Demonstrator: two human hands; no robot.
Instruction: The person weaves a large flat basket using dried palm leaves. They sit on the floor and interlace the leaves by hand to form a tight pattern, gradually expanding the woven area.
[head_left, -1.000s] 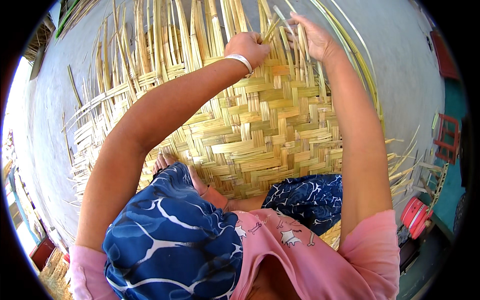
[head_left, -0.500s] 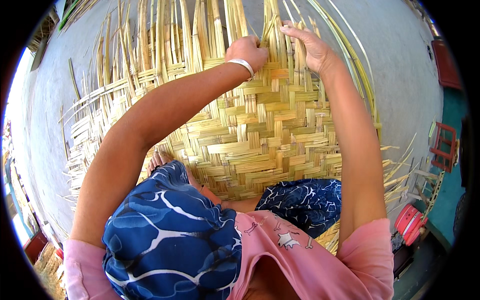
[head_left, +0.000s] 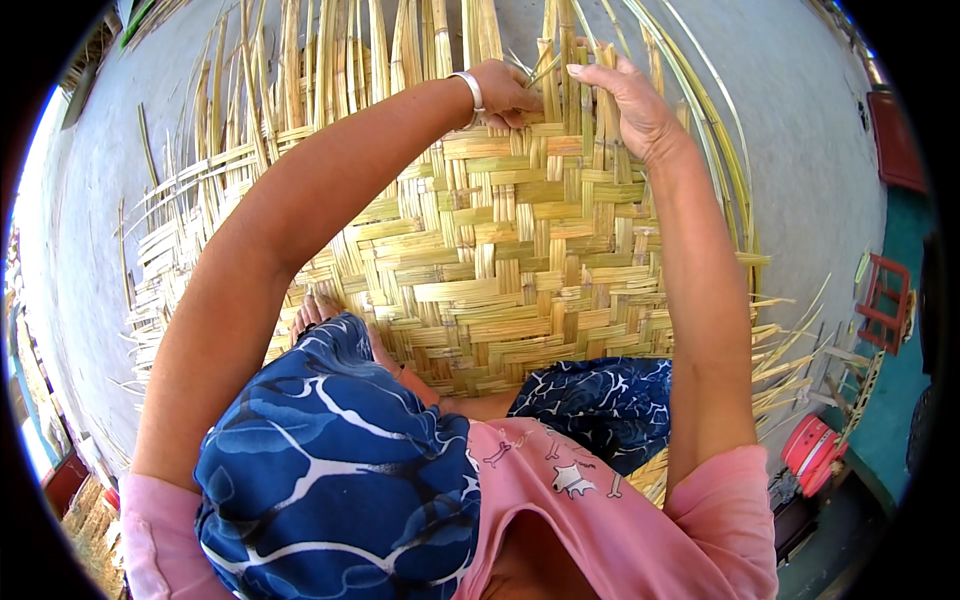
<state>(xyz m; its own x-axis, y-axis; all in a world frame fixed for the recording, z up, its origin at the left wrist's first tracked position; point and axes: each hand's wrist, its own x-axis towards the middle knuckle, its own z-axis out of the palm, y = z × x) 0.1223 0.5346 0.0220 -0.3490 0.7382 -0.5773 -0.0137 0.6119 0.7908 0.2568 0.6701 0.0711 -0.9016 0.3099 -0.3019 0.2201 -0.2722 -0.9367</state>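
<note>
Hands at the upper edge of a woven mat (head_left: 490, 260), which spreads across the middle of the frame, its unwoven upright strips (head_left: 405, 50) fanning out toward the top. My left hand (head_left: 508, 95), top centre, has its fingers curled nearly closed, their tips at the woven edge; the knuckles hide what lies beneath, so I cannot tell whether a strip is pinched there. My right hand (head_left: 638, 105), just to its right, is partly open, thumb in front of a few uprights and fingers reaching behind them; how firmly it bears on them I cannot tell. The step appears to be the parting of uprights for a crosswise strip. To do it well, in my judgement, I should lift each group cleanly, count the overs and unders against the row below, and let the right hand hold the parted uprights while the left works close to the weave. Each strip should lie flat, without twist, and be pressed snugly down on its neighbour; sharp bending risks splitting the stalk. The long loose greenish strips (head_left: 715, 115) at upper right, over the grey floor (head_left: 815, 190), are best left clear of the working edge.
</note>
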